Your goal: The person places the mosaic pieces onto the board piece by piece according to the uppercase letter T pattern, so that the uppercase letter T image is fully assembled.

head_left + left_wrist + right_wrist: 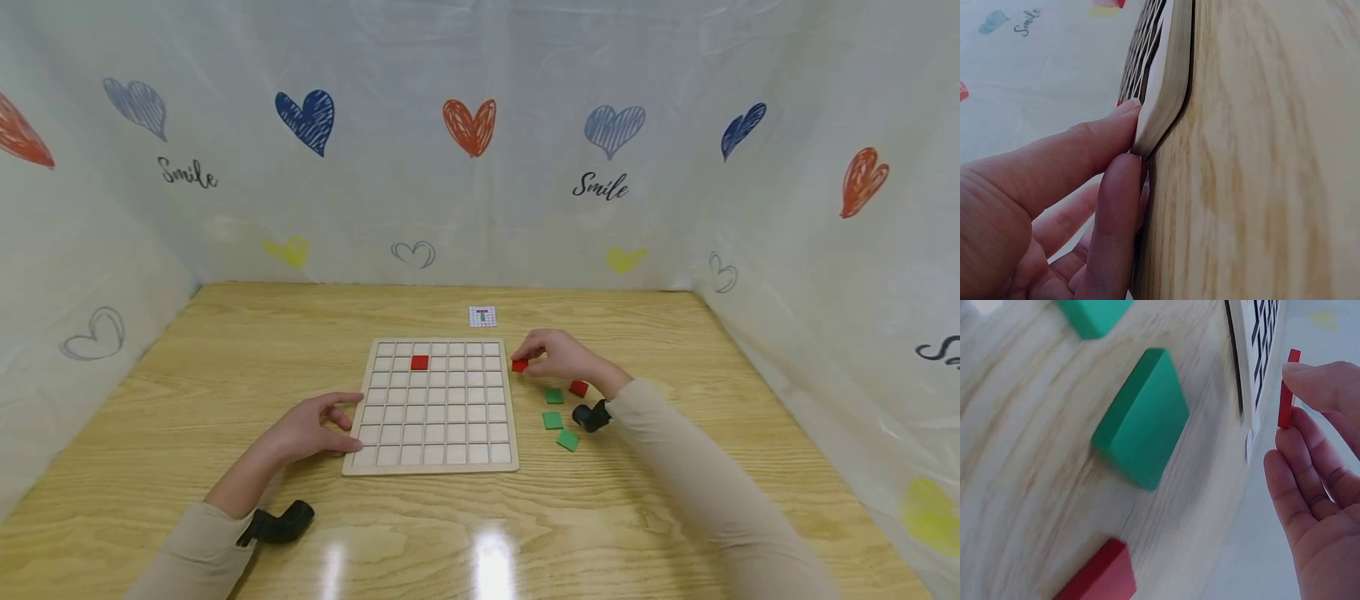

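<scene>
My right hand (558,354) pinches a red square tile (1289,387) between thumb and fingertips, just off the right edge of the wooden grid board (435,468). The tile is held on edge in the right wrist view. My left hand (311,429) rests at the board's left side, thumb and forefinger spread along the rim. Up close in the left wrist view, the thumb tip (1127,107) lies on the board's top edge and a finger meets its side. One red tile (420,362) sits in a cell near the top of the grid.
Below my right hand lie another red tile (578,388) and three green tiles (552,420), right of the board. A small printed pattern card (482,316) lies behind the board on the wooden table (300,317). A pale curtain (375,192) with hearts surrounds the table.
</scene>
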### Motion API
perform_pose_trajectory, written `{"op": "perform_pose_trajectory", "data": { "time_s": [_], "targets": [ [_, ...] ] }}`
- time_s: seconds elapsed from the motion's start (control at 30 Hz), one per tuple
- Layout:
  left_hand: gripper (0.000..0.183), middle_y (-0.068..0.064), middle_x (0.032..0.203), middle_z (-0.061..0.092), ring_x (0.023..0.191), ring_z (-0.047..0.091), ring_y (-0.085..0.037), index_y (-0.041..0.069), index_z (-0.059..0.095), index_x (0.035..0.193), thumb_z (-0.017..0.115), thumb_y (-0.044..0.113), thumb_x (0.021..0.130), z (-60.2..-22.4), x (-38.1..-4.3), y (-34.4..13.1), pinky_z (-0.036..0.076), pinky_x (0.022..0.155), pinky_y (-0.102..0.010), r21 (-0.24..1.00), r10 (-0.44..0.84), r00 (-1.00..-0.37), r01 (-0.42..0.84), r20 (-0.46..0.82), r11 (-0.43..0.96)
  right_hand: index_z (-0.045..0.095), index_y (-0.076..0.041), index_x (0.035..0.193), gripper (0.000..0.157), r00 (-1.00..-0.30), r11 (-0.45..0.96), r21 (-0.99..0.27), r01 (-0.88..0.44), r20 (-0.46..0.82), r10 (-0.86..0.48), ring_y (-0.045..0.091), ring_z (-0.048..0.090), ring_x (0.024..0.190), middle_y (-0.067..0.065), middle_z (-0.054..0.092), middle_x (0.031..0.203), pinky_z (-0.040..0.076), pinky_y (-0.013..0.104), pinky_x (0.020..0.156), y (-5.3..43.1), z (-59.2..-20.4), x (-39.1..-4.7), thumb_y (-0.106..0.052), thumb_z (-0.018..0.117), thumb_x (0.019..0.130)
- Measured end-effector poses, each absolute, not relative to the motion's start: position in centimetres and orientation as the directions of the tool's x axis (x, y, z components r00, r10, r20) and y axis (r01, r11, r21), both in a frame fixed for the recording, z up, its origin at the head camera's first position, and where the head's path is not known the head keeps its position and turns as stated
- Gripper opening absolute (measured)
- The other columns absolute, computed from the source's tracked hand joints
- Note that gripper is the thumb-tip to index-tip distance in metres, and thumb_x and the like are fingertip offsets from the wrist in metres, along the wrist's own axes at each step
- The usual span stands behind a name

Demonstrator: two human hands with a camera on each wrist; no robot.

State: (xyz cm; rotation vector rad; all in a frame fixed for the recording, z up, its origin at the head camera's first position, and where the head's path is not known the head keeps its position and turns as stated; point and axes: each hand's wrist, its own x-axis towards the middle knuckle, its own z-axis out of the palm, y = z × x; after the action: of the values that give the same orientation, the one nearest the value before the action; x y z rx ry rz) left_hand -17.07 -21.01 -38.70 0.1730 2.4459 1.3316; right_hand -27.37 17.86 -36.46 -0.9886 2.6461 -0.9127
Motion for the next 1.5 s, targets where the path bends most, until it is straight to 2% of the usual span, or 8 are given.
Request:
{"op": "perform_pose_trajectory", "data": {
  "time_s": [0.53,1.3,1.5],
  "targets": [
    [0.077,-0.011,0.091,0.053,0.068,0.052,-0.019,-0.004,0.042,0.135,0.082,0.012,0.071,-38.5,-17.0,-21.0,0.048,0.059,-0.030,0.841,0.275,-0.929,-0.064,-0.247,0.538,0.070,-0.002,0.105,0.025,-0.760,0.577,-0.623,-0.528,0.043,-0.649,0.019,0.057,0.094,0.004,0.061,0.099,0.045,0.033,0.086,15.1,-36.7,-28.2,-0.002,0.070,0.081],
    [0.078,-0.011,0.090,0.053,0.068,0.051,-0.018,-0.003,0.042,0.136,0.082,0.014,0.071,-38.6,-17.0,-21.0,0.047,0.059,-0.029,0.825,0.269,-0.930,-0.059,-0.250,0.562,0.069,-0.001,0.107,0.026,-0.771,0.571,-0.659,-0.489,0.021,-0.636,0.018,0.055,0.088,0.006,0.060,0.099,0.046,0.029,0.077,12.2,-37.0,-30.2,-0.002,0.069,0.081],
    [0.077,-0.010,0.090,0.053,0.068,0.051,-0.018,-0.004,0.042,0.136,0.081,0.013,0.071,-38.5,-17.1,-20.9,0.047,0.059,-0.029,0.826,0.276,-0.930,-0.050,-0.244,0.562,0.069,-0.001,0.106,0.025,-0.750,0.541,-0.678,-0.498,0.024,-0.661,0.017,0.055,0.087,0.006,0.061,0.098,0.046,0.027,0.078,11.5,-37.5,-30.9,-0.002,0.069,0.081]
  ]
}}
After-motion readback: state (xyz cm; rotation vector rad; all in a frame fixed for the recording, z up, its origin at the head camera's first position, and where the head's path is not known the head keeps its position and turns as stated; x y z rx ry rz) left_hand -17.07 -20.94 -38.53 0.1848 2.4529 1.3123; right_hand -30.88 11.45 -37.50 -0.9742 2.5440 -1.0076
